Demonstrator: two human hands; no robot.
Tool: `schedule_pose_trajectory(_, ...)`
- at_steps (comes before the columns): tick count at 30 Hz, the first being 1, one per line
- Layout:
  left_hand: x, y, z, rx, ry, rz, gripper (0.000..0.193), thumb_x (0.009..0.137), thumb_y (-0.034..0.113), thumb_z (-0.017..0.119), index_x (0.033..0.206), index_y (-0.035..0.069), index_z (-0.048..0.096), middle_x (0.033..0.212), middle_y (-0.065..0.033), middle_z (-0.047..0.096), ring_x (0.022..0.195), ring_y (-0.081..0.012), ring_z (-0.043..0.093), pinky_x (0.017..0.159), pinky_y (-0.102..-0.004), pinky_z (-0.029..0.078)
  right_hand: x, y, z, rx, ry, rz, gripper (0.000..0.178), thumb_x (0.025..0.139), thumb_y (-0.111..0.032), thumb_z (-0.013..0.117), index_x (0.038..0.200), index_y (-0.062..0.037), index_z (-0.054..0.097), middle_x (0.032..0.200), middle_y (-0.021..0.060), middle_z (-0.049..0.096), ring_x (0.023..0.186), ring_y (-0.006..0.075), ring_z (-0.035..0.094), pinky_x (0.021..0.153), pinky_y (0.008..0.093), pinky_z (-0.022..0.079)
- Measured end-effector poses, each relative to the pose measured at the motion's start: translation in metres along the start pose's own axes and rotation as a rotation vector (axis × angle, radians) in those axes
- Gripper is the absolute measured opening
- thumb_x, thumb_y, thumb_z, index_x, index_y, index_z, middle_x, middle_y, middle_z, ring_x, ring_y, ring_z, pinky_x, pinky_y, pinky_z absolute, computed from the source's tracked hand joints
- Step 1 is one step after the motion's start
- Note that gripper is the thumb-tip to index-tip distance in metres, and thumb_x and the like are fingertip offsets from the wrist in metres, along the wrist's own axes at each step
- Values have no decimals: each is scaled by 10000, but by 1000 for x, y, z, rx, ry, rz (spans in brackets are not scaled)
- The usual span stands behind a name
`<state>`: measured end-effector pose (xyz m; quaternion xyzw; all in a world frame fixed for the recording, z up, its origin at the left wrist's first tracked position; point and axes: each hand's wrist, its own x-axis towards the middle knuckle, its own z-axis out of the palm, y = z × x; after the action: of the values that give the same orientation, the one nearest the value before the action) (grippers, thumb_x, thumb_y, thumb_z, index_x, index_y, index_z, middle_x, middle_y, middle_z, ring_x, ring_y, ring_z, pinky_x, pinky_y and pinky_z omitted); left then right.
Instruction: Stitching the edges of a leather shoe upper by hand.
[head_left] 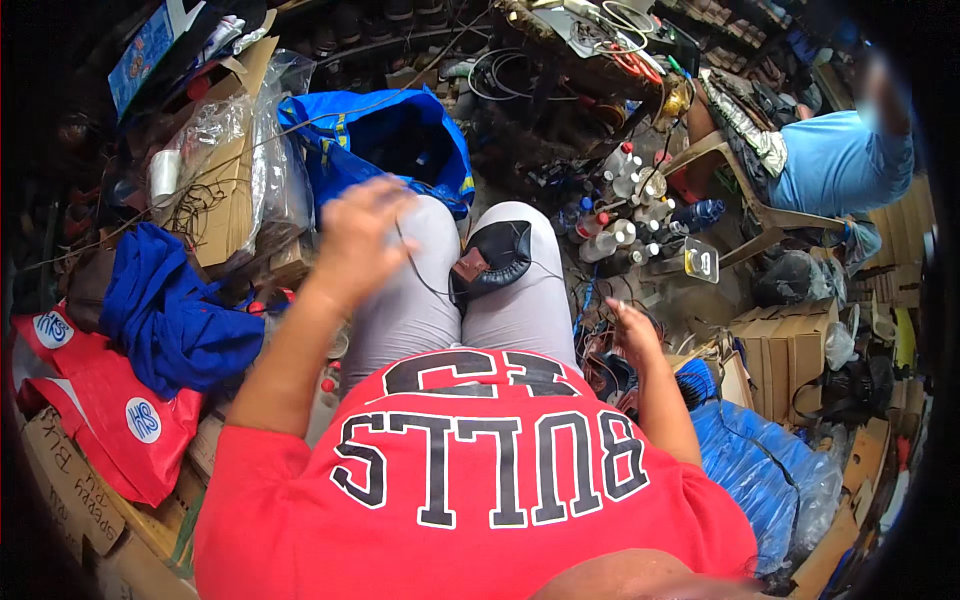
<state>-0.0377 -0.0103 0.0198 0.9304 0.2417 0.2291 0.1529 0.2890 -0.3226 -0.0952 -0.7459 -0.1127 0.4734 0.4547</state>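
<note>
A black shoe (492,258) lies on my lap between my grey-trousered knees, its reddish lining showing. A thin dark thread (425,285) runs from the shoe up toward my left hand (358,235). That hand is raised above my left thigh, blurred, with its fingers drawn together around the thread. My right hand (632,332) hangs lower at the right of my right thigh, over a tangle of cords on the floor. Its fingers look loosely curled, and I cannot make out whether anything is in them.
A blue bag (385,140) stands open beyond my knees. Blue cloth (175,310), red bags (110,400) and cardboard crowd the left. Several small bottles (625,215) stand right of the shoe. Another person in a light blue top (835,165) sits on a plastic chair at the far right.
</note>
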Motion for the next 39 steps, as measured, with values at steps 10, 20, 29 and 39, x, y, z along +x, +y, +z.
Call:
schedule_pose_trajectory(10, 22, 45, 72, -328, -169, 192, 281, 699, 178, 708, 905, 42, 574, 893, -107, 584, 872, -299, 555, 793, -397, 402, 52, -23, -19, -925, 163, -164, 630, 713, -499, 668, 1235, -165, 550, 1130, 145, 611, 1036, 284, 593, 884, 370, 447)
schedule_pose_trajectory(20, 77, -2, -49, -310, 418, 24, 238, 764, -26, 643, 992, 7, 581, 807, -92, 552, 765, -201, 599, 665, -303, 479, 179, -182, 65, -797, 339, -583, 397, 765, -377, 626, 1049, -101, 650, 949, 132, 668, 922, 272, 630, 791, 348, 475)
schedule_pose_trajectory(29, 16, -39, -42, 226, -160, -9, 352, 614, -17, 642, 962, 24, 609, 910, -121, 558, 896, -313, 538, 845, -393, 421, 304, -218, 125, -1247, 304, -405, 537, 804, -419, 484, 1266, -145, 488, 1177, 204, 555, 1084, 382, 530, 953, 452, 403)
schedule_pose_trajectory(39, -19, -35, 9, 5, 113, -180, 357, 673, 205, 733, 967, 26, 640, 885, -97, 567, 868, -264, 544, 877, -411, 399, 352, -189, 118, -1148, 533, -747, 665, 777, -452, 566, 1316, -98, 400, 1382, 191, 352, 1299, 363, 285, 1016, 452, 326)
